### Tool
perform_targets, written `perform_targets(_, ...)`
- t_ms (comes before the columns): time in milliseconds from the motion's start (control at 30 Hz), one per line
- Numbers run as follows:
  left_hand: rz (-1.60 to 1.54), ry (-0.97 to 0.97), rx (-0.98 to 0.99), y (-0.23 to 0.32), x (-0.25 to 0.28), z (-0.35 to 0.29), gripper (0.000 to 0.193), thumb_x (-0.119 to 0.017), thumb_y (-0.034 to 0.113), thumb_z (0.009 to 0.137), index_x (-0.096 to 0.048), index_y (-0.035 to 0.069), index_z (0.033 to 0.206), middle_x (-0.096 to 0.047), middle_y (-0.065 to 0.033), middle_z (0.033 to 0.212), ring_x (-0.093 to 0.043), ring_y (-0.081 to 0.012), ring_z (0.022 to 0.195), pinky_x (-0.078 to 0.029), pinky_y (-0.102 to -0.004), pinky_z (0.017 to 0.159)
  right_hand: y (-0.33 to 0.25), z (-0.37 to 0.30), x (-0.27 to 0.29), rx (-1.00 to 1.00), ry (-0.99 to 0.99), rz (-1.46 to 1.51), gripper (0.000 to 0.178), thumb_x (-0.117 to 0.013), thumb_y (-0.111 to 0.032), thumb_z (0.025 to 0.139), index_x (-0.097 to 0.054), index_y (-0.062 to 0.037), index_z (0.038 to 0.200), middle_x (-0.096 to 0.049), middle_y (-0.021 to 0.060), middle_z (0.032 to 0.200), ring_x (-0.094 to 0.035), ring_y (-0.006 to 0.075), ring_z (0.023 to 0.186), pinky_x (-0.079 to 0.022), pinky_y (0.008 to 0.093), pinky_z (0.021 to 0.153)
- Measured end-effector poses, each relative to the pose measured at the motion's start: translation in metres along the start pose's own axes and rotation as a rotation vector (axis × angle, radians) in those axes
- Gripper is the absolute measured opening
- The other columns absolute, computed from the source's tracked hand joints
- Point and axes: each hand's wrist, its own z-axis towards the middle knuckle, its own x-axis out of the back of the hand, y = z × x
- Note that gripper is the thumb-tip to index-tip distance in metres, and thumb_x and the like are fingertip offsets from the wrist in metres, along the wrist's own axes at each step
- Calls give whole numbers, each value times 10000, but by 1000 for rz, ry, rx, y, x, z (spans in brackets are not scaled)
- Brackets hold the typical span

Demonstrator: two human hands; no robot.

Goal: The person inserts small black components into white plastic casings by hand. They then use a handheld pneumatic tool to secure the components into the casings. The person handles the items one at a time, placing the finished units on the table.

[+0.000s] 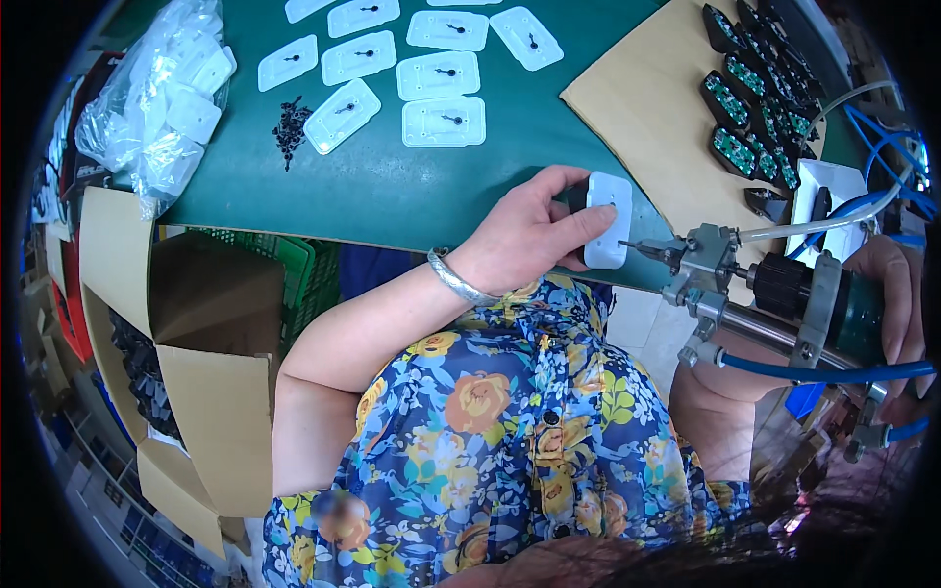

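My left hand (pixel 520 233), a silver bangle on its wrist, grips a white plastic cover (pixel 610 240) held on edge. The thumb lies across the cover's face, and a black part (pixel 578 199) shows behind it. At the right, my right hand (pixel 887 289) is wrapped round a screwdriver (pixel 784 282) with a dark body, metal fittings and air hoses. The screwdriver points left, its thin tip close to the cover's right side. I cannot tell whether tip and cover touch.
Several white covers (pixel 438 76), each with a small black piece, lie on the green table (pixel 333 201) beside a heap of black bits (pixel 290 130). A bag of covers (pixel 162 108) sits left, cardboard boxes (pixel 218 426) below. Black housings with green boards (pixel 735 147) rest on cardboard.
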Motion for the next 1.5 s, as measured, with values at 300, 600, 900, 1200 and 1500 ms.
perform_targets(300,-19,-46,9,4,-6,6,459,-587,218,893,-398,-44,1219,-639,-111,906,-644,-148,788,-545,-249,599,-1,-1,-5,8,33,-12,465,-567,-318,876,-432,-8,1196,-532,140,1083,-541,219,994,-434,335,923)
perform_targets(600,267,91,-269,-9,13,11,331,-580,104,857,-493,44,1171,-565,-46,1005,-554,-113,898,-484,-284,774,30,37,-33,104,9,18,476,-564,-319,877,-426,-4,1207,-530,145,1095,-540,225,1002,-432,338,924)
perform_targets(900,361,240,-372,-25,15,4,472,-611,245,791,-461,5,1170,-618,-162,904,-624,-260,783,-493,-355,693,87,45,-76,267,-7,59,487,-562,-320,878,-420,-1,1217,-529,151,1107,-539,230,1009,-431,342,925)
perform_targets(1200,533,287,-461,-15,27,10,340,-626,233,787,-542,20,1038,-612,-116,914,-596,-198,817,-485,-328,720,53,53,-37,299,23,151,498,-559,-321,879,-414,3,1228,-527,156,1119,-538,235,1017,-429,345,925)
perform_targets(1500,63,81,-64,-4,2,10,439,-559,196,905,-403,51,1288,-599,-57,1043,-603,-122,885,-535,-255,666,-10,45,13,189,-32,206,508,-557,-322,880,-408,7,1239,-526,161,1130,-538,240,1025,-427,349,926)
